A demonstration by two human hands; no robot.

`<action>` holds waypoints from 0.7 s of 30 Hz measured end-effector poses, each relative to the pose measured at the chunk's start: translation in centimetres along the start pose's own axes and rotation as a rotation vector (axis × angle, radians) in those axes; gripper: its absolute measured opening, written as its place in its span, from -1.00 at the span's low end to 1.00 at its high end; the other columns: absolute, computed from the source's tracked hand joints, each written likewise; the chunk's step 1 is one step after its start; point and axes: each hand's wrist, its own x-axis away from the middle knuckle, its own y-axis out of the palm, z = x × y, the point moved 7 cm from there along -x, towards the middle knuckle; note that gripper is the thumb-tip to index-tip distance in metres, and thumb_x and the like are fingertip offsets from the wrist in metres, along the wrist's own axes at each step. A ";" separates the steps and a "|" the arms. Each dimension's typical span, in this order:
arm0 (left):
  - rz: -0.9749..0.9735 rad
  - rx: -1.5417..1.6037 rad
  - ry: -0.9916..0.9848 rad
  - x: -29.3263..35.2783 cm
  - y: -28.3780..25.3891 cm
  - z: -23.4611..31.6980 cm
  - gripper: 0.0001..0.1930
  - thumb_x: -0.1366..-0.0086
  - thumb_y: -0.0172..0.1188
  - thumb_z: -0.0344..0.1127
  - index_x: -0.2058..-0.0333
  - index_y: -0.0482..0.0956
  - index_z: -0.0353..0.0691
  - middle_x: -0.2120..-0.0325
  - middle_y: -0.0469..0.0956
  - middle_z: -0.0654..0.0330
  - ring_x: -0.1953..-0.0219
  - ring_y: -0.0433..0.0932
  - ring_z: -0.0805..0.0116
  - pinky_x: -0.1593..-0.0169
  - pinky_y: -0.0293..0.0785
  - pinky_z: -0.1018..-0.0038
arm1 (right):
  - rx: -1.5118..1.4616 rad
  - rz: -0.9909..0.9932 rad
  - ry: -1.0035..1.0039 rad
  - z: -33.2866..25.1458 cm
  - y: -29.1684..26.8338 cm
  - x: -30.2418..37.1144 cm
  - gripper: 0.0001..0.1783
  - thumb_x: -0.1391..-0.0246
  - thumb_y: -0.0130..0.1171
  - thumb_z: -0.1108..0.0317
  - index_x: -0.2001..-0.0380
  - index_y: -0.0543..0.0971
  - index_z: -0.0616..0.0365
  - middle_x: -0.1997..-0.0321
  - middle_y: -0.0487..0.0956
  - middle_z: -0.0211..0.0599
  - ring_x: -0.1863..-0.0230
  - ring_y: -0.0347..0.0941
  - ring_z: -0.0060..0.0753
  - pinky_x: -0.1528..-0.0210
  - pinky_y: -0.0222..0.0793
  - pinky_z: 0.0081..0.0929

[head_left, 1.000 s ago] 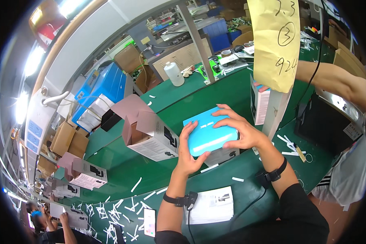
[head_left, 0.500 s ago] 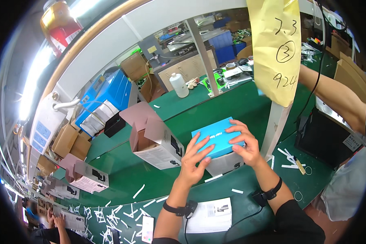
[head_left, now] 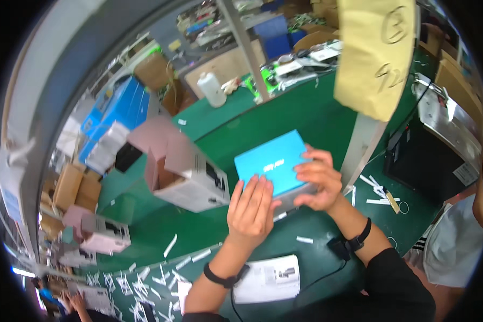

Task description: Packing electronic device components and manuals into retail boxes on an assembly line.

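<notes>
A carton with a bright blue top (head_left: 273, 161) and pale sides is between my two hands in the middle. My left hand (head_left: 252, 209) lies on its near left edge, fingers close together over the top and thumb at the near side. My right hand (head_left: 322, 180) grips the right end, its fingers curled over the edge and its thumb lower down. The hands partly cover the near side, and the underside is hidden. A stack of printed sheets (head_left: 268, 279) lies nearest my forearms.
An open printed carton (head_left: 193, 182) stands left of my hands; another open carton (head_left: 104, 233) is farther left. White paper strips (head_left: 139, 284) litter the near left bench. A post with yellow paper (head_left: 373, 64) rises at right, near a black box (head_left: 429, 161). Another person's hands (head_left: 75, 300) show lower left.
The view has shifted. The blue-topped carton looks turned and tilted. My left fingers have come together at its near edge. Another person's outstretched arm at right has drawn back.
</notes>
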 end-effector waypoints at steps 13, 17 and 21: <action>0.067 0.234 -0.134 -1.3 -1.2 1.0 -0.70 -0.06 0.24 -0.43 0.17 0.67 -0.22 0.17 0.68 0.08 0.07 0.65 0.11 -0.13 0.49 0.13 | 0.036 0.009 0.212 6.0 -4.3 2.6 -0.86 -0.24 0.24 0.46 0.16 0.62 0.26 -0.04 0.63 -0.12 -0.31 0.38 0.04 -0.37 0.21 -0.08; 0.180 -0.021 -0.332 6.5 -13.2 -1.3 -0.70 -0.08 0.20 -0.53 0.17 0.69 -0.20 0.33 0.71 0.14 0.27 0.68 0.17 0.11 0.58 0.27 | 0.076 0.000 0.229 7.0 -5.0 2.8 -0.87 -0.33 0.14 0.44 0.19 0.60 0.29 -0.07 0.62 -0.13 -0.34 0.37 0.04 -0.35 0.19 -0.16; 0.069 -0.352 -0.980 25.3 -23.4 -7.1 -0.68 -0.21 0.32 -0.41 0.03 0.66 -0.20 0.20 0.66 0.11 0.12 0.59 0.08 0.04 0.50 0.22 | 0.107 -0.008 0.194 6.9 -5.7 2.6 -0.86 -0.36 0.10 0.44 0.17 0.59 0.28 -0.09 0.62 -0.12 -0.35 0.36 0.02 -0.33 0.20 -0.22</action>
